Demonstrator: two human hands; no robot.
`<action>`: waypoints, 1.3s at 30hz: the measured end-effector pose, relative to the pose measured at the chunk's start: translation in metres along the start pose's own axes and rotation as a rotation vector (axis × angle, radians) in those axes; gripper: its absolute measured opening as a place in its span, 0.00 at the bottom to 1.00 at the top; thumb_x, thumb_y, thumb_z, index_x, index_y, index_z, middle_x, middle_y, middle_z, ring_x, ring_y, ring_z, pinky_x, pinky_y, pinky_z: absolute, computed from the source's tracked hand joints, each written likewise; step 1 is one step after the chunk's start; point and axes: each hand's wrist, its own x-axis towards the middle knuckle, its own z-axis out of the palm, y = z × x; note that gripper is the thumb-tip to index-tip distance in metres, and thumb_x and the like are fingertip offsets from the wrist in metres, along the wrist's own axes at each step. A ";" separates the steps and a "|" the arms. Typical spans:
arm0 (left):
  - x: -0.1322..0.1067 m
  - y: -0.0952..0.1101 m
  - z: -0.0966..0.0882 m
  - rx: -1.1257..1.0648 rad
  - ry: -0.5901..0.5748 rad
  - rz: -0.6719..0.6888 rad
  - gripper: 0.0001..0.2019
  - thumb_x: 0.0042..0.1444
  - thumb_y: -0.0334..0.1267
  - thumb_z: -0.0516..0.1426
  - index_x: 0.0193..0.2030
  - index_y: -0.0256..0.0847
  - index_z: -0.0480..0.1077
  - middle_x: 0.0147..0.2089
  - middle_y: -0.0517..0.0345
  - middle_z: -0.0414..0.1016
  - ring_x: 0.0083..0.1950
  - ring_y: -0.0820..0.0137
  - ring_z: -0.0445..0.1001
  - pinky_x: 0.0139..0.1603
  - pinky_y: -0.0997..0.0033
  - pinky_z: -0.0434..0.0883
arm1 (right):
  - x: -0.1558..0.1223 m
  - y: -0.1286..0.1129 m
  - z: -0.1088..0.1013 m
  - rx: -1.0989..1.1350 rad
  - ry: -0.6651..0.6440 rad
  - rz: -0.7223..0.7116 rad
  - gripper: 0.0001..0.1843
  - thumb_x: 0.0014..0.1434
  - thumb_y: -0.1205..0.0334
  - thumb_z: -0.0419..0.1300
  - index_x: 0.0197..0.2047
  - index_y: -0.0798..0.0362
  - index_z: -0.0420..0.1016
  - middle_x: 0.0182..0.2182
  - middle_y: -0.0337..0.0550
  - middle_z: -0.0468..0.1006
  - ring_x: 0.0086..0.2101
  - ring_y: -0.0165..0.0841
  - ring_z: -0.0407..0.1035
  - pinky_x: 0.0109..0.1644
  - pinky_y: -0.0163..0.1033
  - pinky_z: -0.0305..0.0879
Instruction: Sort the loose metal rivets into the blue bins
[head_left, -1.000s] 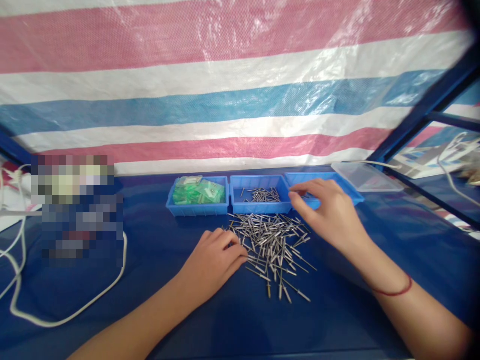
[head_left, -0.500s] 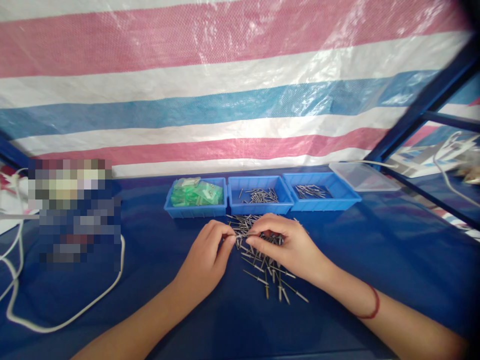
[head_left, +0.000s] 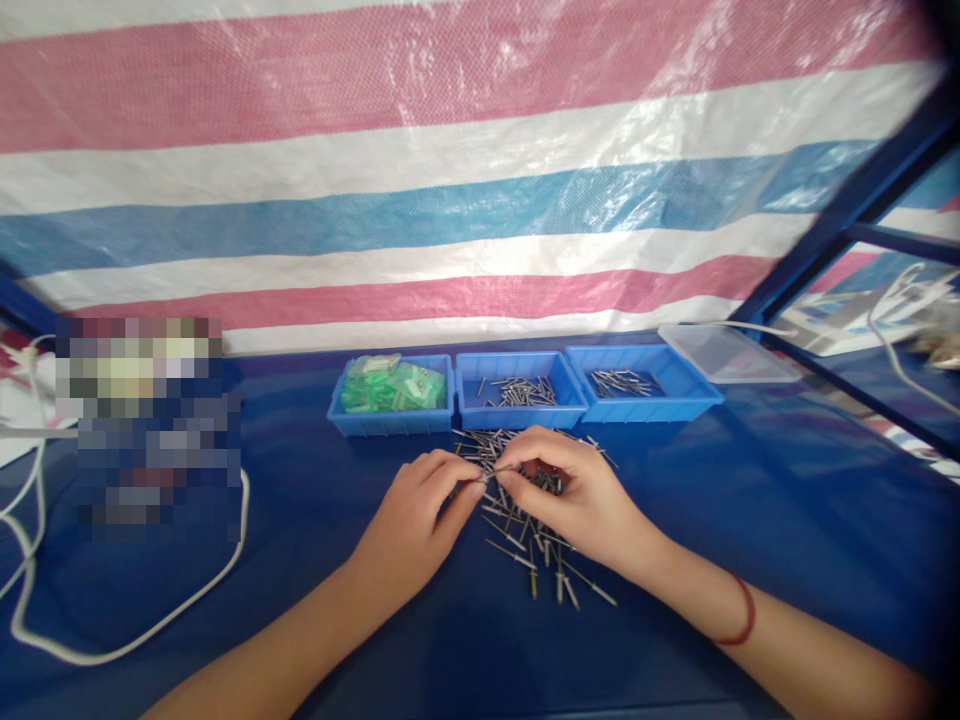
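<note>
A thin metal blind rivet (head_left: 492, 474) spans the gap between my two hands, just above a loose pile. My left hand (head_left: 424, 510) pinches its left end with thumb and forefinger. From the other side, my right hand (head_left: 581, 492) pinches the right end the same way, its fingertips partly hiding the piece. Beneath and around the right hand lie many scattered blind rivets (head_left: 516, 538), some covered by that hand. Behind them stands a middle blue bin (head_left: 517, 416) with short metal pieces in it.
A left blue bin (head_left: 397, 424) holds green plastic packets (head_left: 394, 388). More metal pins (head_left: 622, 381) lie in the right blue bin (head_left: 660, 408), beside a clear plastic lid (head_left: 727, 355). A white cable (head_left: 150, 632) curves over the table at left, near a blurred-out patch.
My left hand has shifted slightly right, closer to the right hand. Both hands still pinch at the same spot over the pile.
</note>
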 end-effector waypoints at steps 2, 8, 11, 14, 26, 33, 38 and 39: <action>0.000 0.000 0.000 -0.006 0.032 -0.012 0.06 0.65 0.36 0.50 0.41 0.42 0.67 0.40 0.58 0.71 0.42 0.68 0.69 0.44 0.68 0.63 | 0.000 0.000 0.000 -0.048 -0.019 -0.029 0.05 0.57 0.70 0.58 0.33 0.51 0.73 0.29 0.40 0.75 0.31 0.31 0.69 0.36 0.36 0.65; -0.001 0.001 -0.005 0.028 0.073 -0.005 0.05 0.64 0.37 0.52 0.43 0.42 0.67 0.39 0.58 0.71 0.41 0.69 0.69 0.44 0.68 0.63 | 0.007 0.000 -0.015 -0.295 -0.059 -0.163 0.05 0.58 0.70 0.57 0.33 0.51 0.73 0.32 0.41 0.77 0.34 0.33 0.70 0.42 0.40 0.64; -0.001 -0.001 -0.007 0.107 0.006 0.026 0.07 0.64 0.38 0.52 0.46 0.42 0.68 0.38 0.58 0.72 0.41 0.68 0.69 0.43 0.67 0.62 | 0.014 0.010 -0.043 -0.451 0.152 -0.094 0.05 0.58 0.67 0.57 0.32 0.51 0.73 0.31 0.42 0.77 0.34 0.34 0.70 0.42 0.40 0.64; -0.001 -0.002 -0.007 0.167 -0.104 0.127 0.07 0.64 0.36 0.52 0.41 0.43 0.71 0.40 0.59 0.73 0.42 0.68 0.69 0.43 0.66 0.60 | 0.020 0.032 -0.078 -0.686 0.387 0.106 0.05 0.57 0.62 0.58 0.33 0.52 0.75 0.29 0.42 0.77 0.28 0.34 0.68 0.35 0.39 0.64; -0.006 -0.002 0.005 0.394 -0.173 0.395 0.06 0.64 0.37 0.53 0.38 0.42 0.71 0.41 0.59 0.72 0.41 0.68 0.67 0.40 0.66 0.57 | 0.020 0.032 -0.071 -0.803 0.241 -0.033 0.09 0.59 0.60 0.56 0.37 0.52 0.76 0.35 0.46 0.78 0.37 0.40 0.70 0.46 0.47 0.62; -0.007 -0.005 0.013 0.552 -0.159 0.414 0.06 0.66 0.34 0.51 0.39 0.40 0.67 0.40 0.58 0.70 0.41 0.67 0.66 0.40 0.65 0.57 | 0.009 0.004 -0.031 -0.475 -0.305 -0.248 0.09 0.62 0.64 0.55 0.30 0.53 0.73 0.28 0.43 0.74 0.32 0.33 0.67 0.39 0.40 0.61; -0.005 0.000 0.007 0.594 -0.184 0.342 0.06 0.65 0.36 0.50 0.38 0.39 0.67 0.39 0.56 0.68 0.42 0.65 0.66 0.39 0.63 0.58 | 0.006 0.001 -0.020 -0.432 -0.423 -0.275 0.07 0.58 0.63 0.59 0.28 0.53 0.72 0.26 0.41 0.72 0.30 0.32 0.64 0.38 0.40 0.60; -0.004 0.001 0.005 0.594 -0.194 0.326 0.07 0.65 0.37 0.50 0.39 0.40 0.67 0.39 0.56 0.68 0.42 0.65 0.66 0.39 0.63 0.58 | 0.006 0.000 -0.019 -0.435 -0.426 -0.272 0.08 0.59 0.63 0.58 0.28 0.53 0.72 0.26 0.41 0.72 0.30 0.32 0.64 0.38 0.40 0.60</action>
